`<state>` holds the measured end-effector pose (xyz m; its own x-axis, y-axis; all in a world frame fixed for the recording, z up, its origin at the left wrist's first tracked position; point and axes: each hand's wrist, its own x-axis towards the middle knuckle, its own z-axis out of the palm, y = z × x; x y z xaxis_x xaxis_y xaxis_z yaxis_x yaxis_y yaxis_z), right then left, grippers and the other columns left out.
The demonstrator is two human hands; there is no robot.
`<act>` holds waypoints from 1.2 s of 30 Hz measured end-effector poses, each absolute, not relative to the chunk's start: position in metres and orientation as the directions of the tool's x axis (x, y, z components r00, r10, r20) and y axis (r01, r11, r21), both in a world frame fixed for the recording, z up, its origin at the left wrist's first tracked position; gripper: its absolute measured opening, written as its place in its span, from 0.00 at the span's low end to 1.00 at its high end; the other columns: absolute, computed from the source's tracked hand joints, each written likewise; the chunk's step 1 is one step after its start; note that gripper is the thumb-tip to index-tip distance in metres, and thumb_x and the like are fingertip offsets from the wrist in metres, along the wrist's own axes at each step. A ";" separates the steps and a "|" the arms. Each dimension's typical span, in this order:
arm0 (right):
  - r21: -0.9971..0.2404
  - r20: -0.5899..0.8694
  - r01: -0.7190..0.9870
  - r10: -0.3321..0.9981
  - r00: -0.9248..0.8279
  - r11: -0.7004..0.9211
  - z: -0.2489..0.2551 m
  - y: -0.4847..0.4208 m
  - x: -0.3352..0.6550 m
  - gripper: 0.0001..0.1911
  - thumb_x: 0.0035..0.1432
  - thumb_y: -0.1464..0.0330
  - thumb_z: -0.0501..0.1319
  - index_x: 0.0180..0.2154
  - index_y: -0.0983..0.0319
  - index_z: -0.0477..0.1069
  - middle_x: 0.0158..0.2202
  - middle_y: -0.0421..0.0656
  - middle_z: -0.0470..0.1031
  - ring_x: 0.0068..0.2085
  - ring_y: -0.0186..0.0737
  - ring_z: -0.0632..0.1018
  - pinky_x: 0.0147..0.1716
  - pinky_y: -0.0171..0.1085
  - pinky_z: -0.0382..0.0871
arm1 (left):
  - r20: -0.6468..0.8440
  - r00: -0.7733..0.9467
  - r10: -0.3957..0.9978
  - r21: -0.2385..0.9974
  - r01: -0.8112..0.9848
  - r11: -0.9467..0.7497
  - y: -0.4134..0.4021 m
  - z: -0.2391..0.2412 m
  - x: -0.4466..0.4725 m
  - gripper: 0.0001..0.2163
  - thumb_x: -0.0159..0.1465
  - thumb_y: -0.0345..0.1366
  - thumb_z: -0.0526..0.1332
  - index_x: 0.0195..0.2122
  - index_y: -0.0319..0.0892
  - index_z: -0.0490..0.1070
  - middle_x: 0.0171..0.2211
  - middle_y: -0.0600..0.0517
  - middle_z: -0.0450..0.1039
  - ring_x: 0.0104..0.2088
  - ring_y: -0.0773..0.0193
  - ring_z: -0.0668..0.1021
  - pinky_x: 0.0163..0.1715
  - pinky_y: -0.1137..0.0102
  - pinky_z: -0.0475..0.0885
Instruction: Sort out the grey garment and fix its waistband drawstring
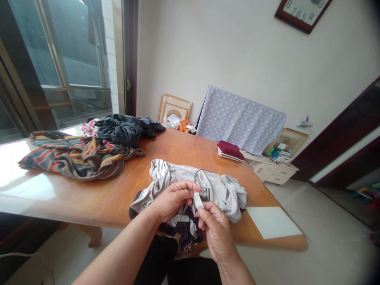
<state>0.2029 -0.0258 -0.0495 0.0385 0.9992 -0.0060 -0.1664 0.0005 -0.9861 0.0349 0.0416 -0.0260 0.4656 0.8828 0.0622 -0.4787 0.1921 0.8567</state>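
One grey garment [208,186] is on the table [89,198]; its white tag [198,200] is pinched by both the left hand [172,200] and the right hand [218,233], fingers curled.

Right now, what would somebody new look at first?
Probably the two hands at the near table edge: the left hand and right hand pinch a small white label on a crumpled grey garment. Next, the bright striped cloth heaped at the table's far left by the window, with a dark grey garment piled behind it.
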 end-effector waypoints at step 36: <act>-0.974 0.032 -0.220 0.992 0.122 0.058 -0.052 -0.025 0.201 0.16 0.55 0.56 0.70 0.40 0.58 0.78 0.24 0.36 0.64 0.25 0.31 0.61 0.24 0.33 0.54 | 0.109 0.536 0.837 0.933 -0.346 0.099 0.037 -0.024 0.038 0.12 0.56 0.34 0.72 0.41 0.41 0.76 0.32 0.51 0.75 0.32 0.66 0.75 0.36 0.72 0.67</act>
